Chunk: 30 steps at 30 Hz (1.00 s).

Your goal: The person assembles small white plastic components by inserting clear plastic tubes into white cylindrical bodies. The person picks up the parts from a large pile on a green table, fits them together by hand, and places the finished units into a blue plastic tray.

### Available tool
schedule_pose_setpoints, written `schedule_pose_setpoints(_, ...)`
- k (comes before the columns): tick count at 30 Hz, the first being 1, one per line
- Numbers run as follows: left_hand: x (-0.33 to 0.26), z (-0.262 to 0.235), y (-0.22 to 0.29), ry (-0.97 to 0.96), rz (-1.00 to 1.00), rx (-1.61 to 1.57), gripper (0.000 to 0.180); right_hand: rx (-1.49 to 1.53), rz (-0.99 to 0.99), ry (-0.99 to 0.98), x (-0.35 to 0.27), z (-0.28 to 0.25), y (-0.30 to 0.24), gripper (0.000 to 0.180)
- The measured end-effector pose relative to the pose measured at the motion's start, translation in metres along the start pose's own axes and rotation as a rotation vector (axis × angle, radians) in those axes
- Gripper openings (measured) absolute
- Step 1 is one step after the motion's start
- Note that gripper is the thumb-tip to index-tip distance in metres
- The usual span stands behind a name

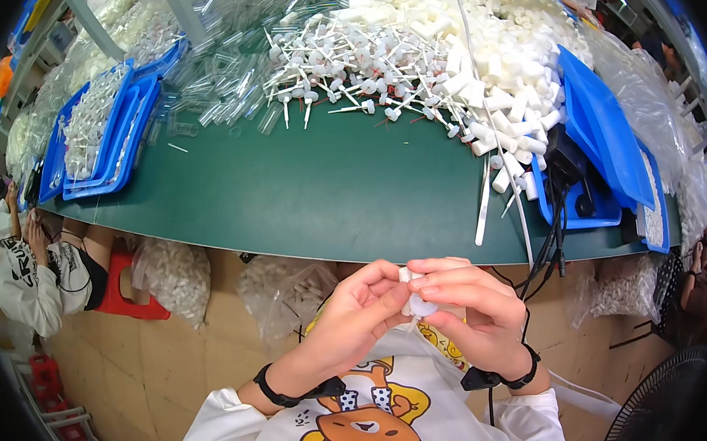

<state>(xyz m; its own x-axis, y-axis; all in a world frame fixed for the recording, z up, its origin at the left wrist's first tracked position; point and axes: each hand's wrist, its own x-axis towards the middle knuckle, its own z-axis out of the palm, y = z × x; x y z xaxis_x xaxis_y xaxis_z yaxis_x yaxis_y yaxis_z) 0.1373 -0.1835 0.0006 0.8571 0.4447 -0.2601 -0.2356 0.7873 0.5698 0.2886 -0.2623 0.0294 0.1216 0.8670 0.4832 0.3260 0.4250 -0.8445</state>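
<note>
Just in front of the table's near edge, my left hand and my right hand meet in front of my chest. Between their fingertips is a small white plastic part with a rounded, cap-like face. My left hand pinches it from one side. Bent over its other side are the fingers of my right hand, with the thumb below. The fingers cover much of the part, so its full shape is hidden.
On the green table lie piles of white cylinders, stemmed white parts and clear tubes. Blue trays stand left, and more blue trays right, by black cables. A metal strip lies near. Co-workers sit beyond both ends.
</note>
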Motion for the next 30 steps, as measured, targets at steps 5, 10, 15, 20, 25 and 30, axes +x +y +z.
schedule_pose_setpoints(5,-0.002,0.003,-0.002,0.023,-0.072,-0.006,0.013,-0.012,0.01,0.017,-0.001,-0.001,0.0,0.026)
schedule_pose_setpoints(10,-0.004,0.009,0.0,-0.027,-0.091,0.01,0.016,-0.004,0.024,0.031,-0.001,-0.002,0.003,0.025)
schedule_pose_setpoints(15,-0.006,0.01,-0.002,-0.016,-0.072,0.017,0.017,0.069,0.099,0.061,-0.004,-0.001,0.006,0.025)
schedule_pose_setpoints(20,-0.009,0.013,0.001,0.006,-0.019,0.164,0.015,0.05,0.134,0.05,-0.003,-0.004,0.001,0.024)
schedule_pose_setpoints(25,-0.01,0.013,-0.004,-0.049,0.106,0.271,0.017,0.047,0.179,0.005,-0.006,-0.011,-0.002,0.025)
schedule_pose_setpoints(30,-0.008,0.015,-0.006,-0.063,0.131,0.322,0.022,0.441,0.431,0.016,-0.006,-0.015,-0.003,0.031)
